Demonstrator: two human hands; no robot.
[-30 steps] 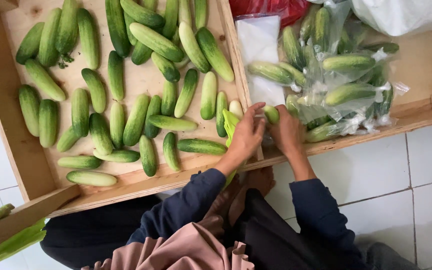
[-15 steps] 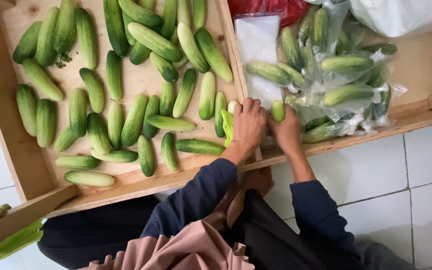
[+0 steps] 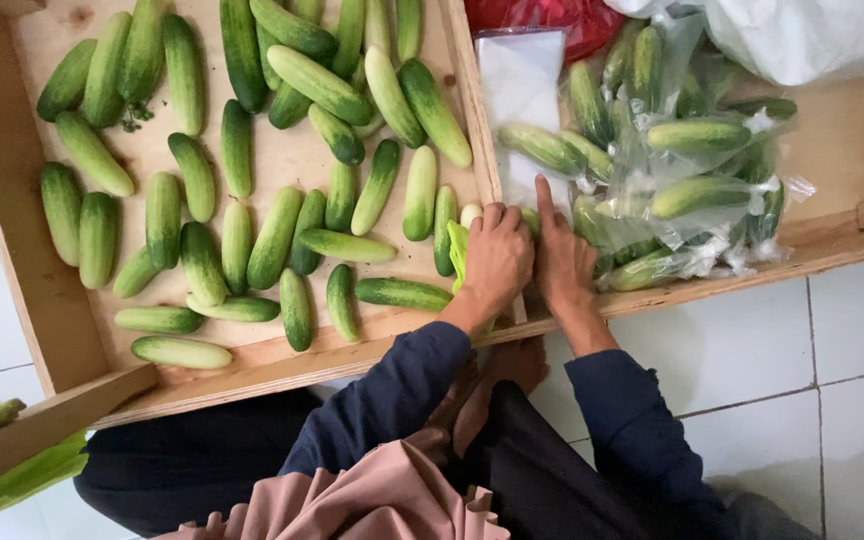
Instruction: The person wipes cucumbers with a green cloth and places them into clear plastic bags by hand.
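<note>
Clear plastic bags of cucumbers lie heaped in the right wooden compartment. A flat stack of empty clear bags sits beside the divider, a red plastic bag and a white sack behind them.

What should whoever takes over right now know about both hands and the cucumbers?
Left hand: curled over the wooden divider, grip on a green leaf-like piece; cannot tell if it holds a cucumber.
Right hand: beside it, index finger stretched toward the flat clear bags; grip looks empty.
Done: several bagged cucumbers piled in the right compartment.
Left: many loose cucumbers spread across the left compartment of the wooden tray.
</note>
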